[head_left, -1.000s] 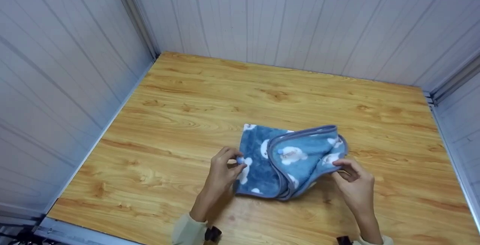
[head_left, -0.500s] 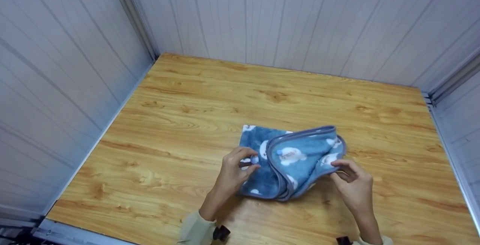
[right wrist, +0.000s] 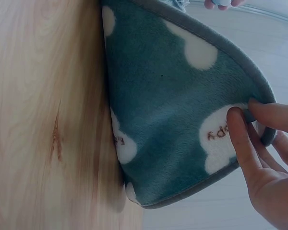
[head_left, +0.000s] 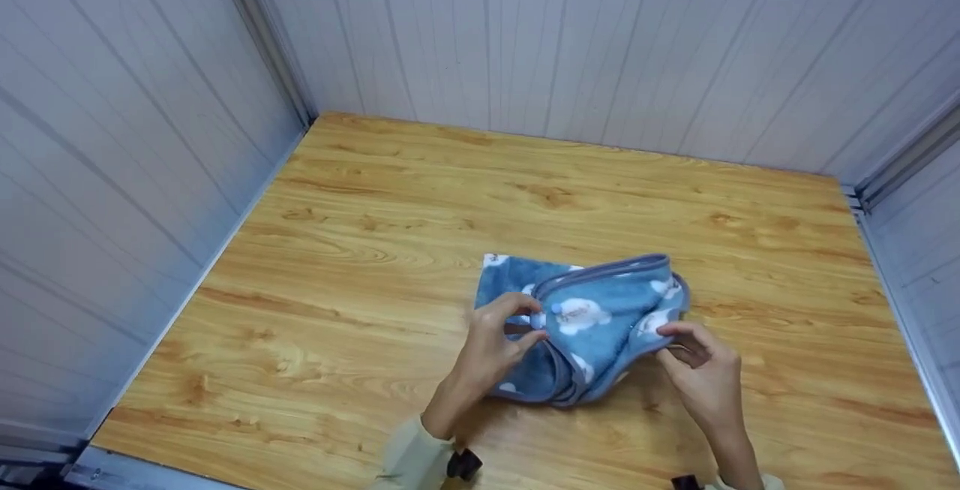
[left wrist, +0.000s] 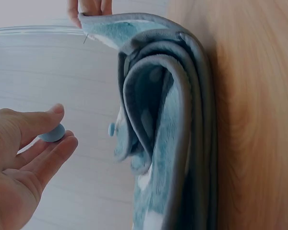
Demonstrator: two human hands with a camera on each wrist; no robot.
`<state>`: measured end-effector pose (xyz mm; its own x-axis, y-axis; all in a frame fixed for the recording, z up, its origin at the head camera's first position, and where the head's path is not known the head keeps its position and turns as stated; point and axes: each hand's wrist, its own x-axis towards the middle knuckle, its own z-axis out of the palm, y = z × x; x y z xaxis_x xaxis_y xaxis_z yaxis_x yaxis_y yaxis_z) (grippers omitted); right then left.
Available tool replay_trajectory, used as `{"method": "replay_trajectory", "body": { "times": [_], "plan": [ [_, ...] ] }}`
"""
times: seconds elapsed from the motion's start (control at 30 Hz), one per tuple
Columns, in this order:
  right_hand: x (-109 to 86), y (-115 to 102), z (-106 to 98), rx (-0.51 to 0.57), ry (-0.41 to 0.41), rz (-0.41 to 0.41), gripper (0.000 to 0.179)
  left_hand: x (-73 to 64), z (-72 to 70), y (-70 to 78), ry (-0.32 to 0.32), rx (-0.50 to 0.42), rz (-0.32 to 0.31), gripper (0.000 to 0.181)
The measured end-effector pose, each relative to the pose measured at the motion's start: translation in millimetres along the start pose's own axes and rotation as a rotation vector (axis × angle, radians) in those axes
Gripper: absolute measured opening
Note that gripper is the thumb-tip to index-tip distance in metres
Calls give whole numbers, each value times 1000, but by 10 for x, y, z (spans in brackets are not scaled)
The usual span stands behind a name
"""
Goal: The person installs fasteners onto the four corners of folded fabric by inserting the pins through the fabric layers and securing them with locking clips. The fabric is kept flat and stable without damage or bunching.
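A folded blue fleece blanket (head_left: pixel 626 299) with white bear-shaped patches and grey-blue edging lies on the table, its folds seen side-on in the left wrist view. My left hand (head_left: pixel 491 340) pinches a small pale blue rounded knob (left wrist: pixel 52 134) between thumb and fingers, apart from the cloth. Another small blue stud (left wrist: pixel 111 129) sits on the blanket's upper layer. With my right hand (head_left: pixel 705 370) I pinch the raised near-right corner of the blanket; a bit of blue (right wrist: pixel 249 116) shows between thumb and finger. A thin dark sliver (left wrist: pixel 85 39) pokes out near that corner.
The wood-grain table (head_left: pixel 375 250) is bounded by pale panelled walls (head_left: pixel 480 40) at the back and both sides. A metal rail (head_left: pixel 142 471) runs along its front left edge. Dark wrist-worn pieces (head_left: pixel 465 464) sit by the sleeves.
My left hand has moved right with the knob, from the blanket's left edge to over its middle, near the blue stud. The right hand keeps its pinch on the corner, almost still.
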<state>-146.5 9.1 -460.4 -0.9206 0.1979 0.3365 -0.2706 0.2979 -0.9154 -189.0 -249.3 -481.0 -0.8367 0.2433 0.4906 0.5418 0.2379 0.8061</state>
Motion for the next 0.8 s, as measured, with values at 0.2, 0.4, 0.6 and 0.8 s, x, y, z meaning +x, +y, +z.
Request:
{"method": "replay_trajectory", "body": {
  "times": [0.2,0.4,0.6,0.8],
  "plan": [
    [-5,-155,31,-3,-15,-8,26,42,82,25,-16,5,7,29],
    [11,38,13,-13,-12,22,29,94,177,35,-22,-24,39,30],
    [0,-37,30,-15,-16,-4,28,131,308,30,-57,-60,85,26],
    [-10,-159,52,-18,-26,-44,27,169,421,58,-85,-33,93,25]
  ]
}}
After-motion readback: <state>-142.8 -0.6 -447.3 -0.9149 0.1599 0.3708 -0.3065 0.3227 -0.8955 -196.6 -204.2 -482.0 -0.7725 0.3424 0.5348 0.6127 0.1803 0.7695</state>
